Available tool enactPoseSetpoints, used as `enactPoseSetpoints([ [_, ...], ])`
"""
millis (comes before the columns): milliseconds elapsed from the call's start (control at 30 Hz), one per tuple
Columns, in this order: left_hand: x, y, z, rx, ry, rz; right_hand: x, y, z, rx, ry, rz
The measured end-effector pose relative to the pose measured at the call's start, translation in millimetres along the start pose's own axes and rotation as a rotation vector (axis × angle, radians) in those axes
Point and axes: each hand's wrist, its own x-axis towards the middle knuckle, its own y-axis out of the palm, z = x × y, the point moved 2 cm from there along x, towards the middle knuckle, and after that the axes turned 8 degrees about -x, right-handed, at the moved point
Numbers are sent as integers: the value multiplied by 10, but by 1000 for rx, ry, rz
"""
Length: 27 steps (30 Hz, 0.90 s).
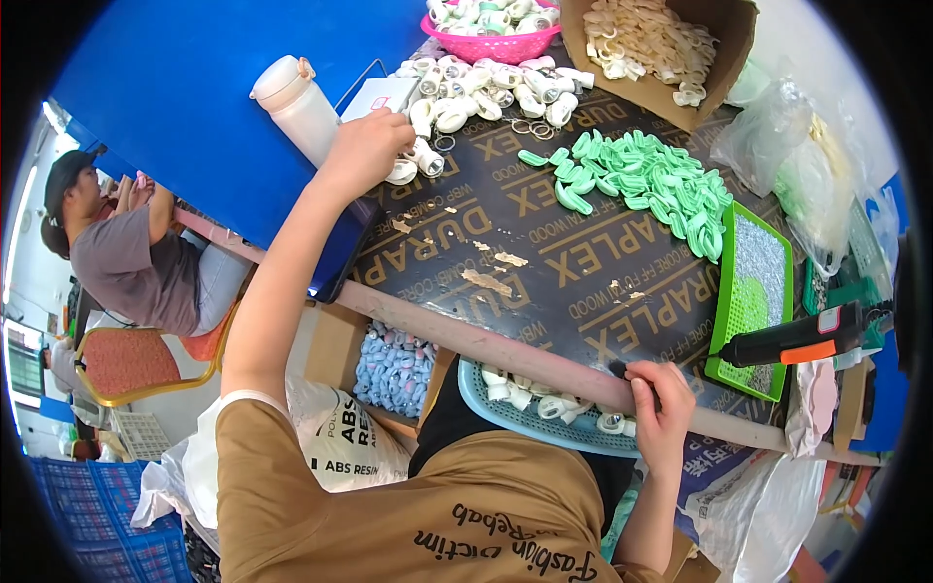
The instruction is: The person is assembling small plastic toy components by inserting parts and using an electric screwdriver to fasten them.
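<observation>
My left hand [367, 151] reaches over the table at the near edge of a heap of white plastic parts [476, 92]. Its fingers are curled, with the tips turned away; a white ring-shaped part [424, 158] lies right beside them. At the table's front edge, my right hand [664, 403] is closed with thumb and forefinger close together. A small dark piece [619, 369] shows at its forefinger tip; its kind is too small to make out. Below that edge, a light-blue basket [486, 413] with white parts rests at my lap.
Green plastic pieces [637, 180] lie heaped right of centre. A green tray [720, 311] has a black-and-orange tool [797, 340] over it. At the back are a pink basket [496, 49] and a cardboard box [671, 107]. A white bottle [296, 112] stands left. Another person [146, 253] sits far left.
</observation>
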Motion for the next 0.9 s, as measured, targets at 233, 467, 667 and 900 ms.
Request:
enactPoseSetpoints([
  [233, -32, -194, -280, -779, -394, -204, -2, 13, -14, -2, -9, -12],
  [467, -39, -400, -761, -1681, -349, -153, 7, 18, 1, -10, -9, -8],
  [667, -34, -661, -1211, -1991, -268, 25, -4, 26, 5, -20, -15, -14],
  [900, -991, -193, -1851, -1684, 56, 1077, -14, 33, -28, -29, -35, -42],
])
